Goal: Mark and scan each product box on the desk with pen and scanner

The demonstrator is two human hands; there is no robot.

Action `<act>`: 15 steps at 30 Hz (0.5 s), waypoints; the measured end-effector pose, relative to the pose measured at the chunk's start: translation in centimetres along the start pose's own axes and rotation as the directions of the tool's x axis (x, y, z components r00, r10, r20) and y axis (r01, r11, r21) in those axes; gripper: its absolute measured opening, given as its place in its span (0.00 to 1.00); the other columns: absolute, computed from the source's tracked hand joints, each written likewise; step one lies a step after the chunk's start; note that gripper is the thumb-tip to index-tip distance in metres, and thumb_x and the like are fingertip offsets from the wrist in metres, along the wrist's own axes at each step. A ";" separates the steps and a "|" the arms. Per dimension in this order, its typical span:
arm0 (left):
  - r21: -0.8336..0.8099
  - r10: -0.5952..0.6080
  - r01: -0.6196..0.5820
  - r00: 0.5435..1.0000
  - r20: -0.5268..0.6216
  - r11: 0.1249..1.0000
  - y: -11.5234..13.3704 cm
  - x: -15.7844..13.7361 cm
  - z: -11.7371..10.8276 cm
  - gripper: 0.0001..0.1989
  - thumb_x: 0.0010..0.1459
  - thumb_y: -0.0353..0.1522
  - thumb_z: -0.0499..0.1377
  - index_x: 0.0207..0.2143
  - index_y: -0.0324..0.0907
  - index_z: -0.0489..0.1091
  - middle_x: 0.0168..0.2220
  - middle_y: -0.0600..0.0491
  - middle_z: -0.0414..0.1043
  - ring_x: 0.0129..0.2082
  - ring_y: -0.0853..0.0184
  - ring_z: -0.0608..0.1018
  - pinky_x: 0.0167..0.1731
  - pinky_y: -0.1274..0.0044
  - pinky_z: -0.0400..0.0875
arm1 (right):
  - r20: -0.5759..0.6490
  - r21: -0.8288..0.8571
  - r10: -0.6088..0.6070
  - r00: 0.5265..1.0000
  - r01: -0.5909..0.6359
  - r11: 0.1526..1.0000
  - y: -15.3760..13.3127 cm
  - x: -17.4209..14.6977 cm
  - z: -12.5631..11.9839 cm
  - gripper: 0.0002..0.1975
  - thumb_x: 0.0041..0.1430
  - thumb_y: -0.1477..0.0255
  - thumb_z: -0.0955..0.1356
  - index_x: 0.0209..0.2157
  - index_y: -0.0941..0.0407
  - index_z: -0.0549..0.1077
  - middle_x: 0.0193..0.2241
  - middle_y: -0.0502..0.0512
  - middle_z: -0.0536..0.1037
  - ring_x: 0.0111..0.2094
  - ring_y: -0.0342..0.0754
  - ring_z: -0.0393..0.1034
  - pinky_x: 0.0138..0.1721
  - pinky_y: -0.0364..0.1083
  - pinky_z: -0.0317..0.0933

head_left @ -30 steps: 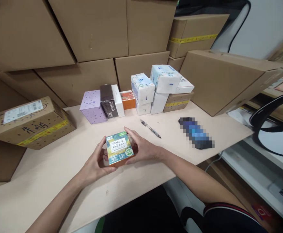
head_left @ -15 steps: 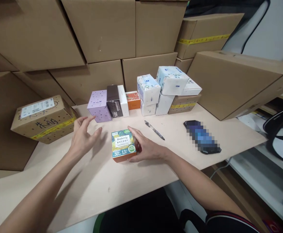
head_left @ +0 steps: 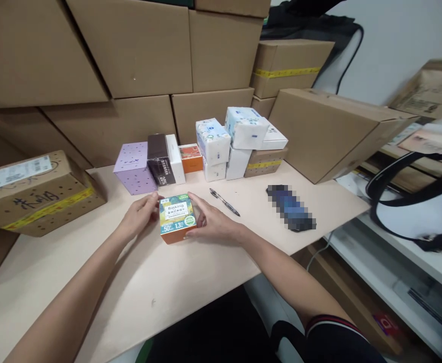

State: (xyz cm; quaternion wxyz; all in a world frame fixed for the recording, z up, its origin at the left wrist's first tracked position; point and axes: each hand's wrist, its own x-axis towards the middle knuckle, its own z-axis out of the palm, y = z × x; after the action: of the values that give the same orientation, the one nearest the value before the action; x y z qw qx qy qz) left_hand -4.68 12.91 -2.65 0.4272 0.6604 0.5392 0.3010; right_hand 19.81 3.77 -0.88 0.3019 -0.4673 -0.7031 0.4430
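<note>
A small box with a green, yellow and blue printed top reading "Binking" and orange sides sits on the table in front of me. My right hand grips its right side, fingers at the far corner and thumb at the near one. Against the left side are the bent fingers of my left hand, their tips partly hidden beside the box. To the right lies a pen on the tabletop. Behind my left hand stands a lilac spotted box.
Along the back stand a dark brown box, a white box, an orange box and stacked tissue packs. A taped carton is at left, a phone at right. Large cardboard boxes wall the back.
My left hand has moved right and closed in on the Binking box's left side. My right hand keeps its hold. The whole view has shifted, with the scene sliding left.
</note>
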 end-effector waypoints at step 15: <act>-0.216 0.115 -0.076 0.978 0.174 0.973 5.2 -3.3 -0.6 0.32 0.54 0.47 0.65 0.57 0.45 0.64 0.51 0.47 0.74 0.47 0.59 0.78 0.44 0.69 0.76 | -0.062 0.359 -0.102 0.993 0.118 0.926 1.2 0.3 1.3 0.55 0.52 0.64 0.76 0.72 0.43 0.41 0.69 0.61 0.54 0.60 0.59 0.65 0.58 0.59 0.62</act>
State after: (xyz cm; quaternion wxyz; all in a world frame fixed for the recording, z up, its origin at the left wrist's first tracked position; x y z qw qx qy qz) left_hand -3.65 9.59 2.42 0.5272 0.6624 0.4303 0.3133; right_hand 19.09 3.81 -2.54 0.4217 -0.3727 -0.6280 0.5374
